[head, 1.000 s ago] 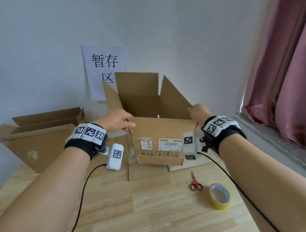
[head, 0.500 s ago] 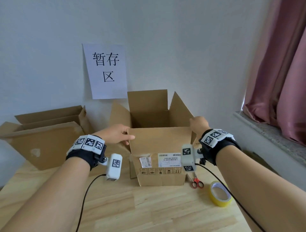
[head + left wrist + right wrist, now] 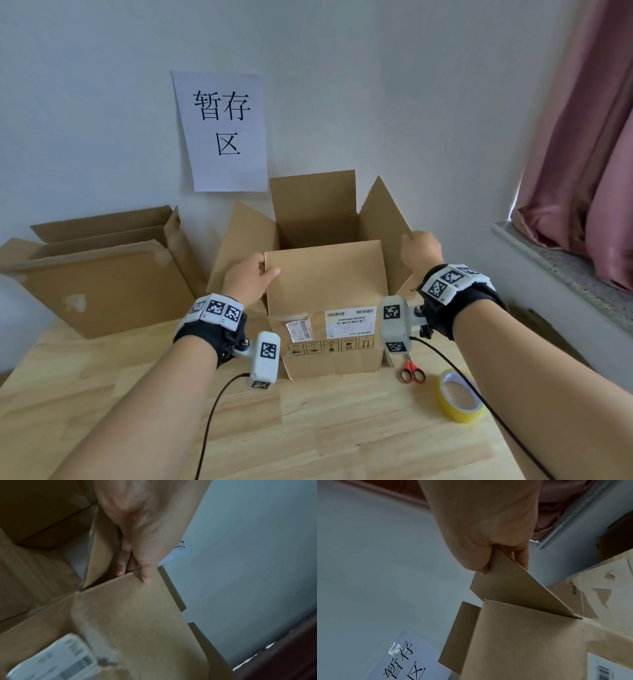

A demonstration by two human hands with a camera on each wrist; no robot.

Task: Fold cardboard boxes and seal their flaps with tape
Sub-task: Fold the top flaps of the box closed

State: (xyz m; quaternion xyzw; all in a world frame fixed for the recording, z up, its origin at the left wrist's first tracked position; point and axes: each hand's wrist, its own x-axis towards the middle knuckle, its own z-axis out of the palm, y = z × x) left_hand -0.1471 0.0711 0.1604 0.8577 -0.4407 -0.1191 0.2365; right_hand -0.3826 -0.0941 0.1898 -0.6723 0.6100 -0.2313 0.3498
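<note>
An open cardboard box [image 3: 329,308] with white shipping labels stands upright on the wooden table [image 3: 308,428], its four top flaps raised. My left hand [image 3: 251,279] pinches the near flap at its upper left corner, thumb [image 3: 146,577] on the outer face and fingers behind it. My right hand [image 3: 419,248] pinches the right side flap [image 3: 513,588] near its top edge, thumb on the inner face. A yellow tape roll [image 3: 459,399] lies on the table at the right, with red-handled scissors [image 3: 412,371] beside it.
Another opened cardboard box [image 3: 99,270] rests at the left against the wall. A paper sign [image 3: 222,130] hangs on the wall behind the box. A window ledge [image 3: 565,270] and pink curtain [image 3: 589,144] stand to the right.
The box has come down from a lifted, tilted pose and now stands upright on the table. Both hands keep hold of its flaps.
</note>
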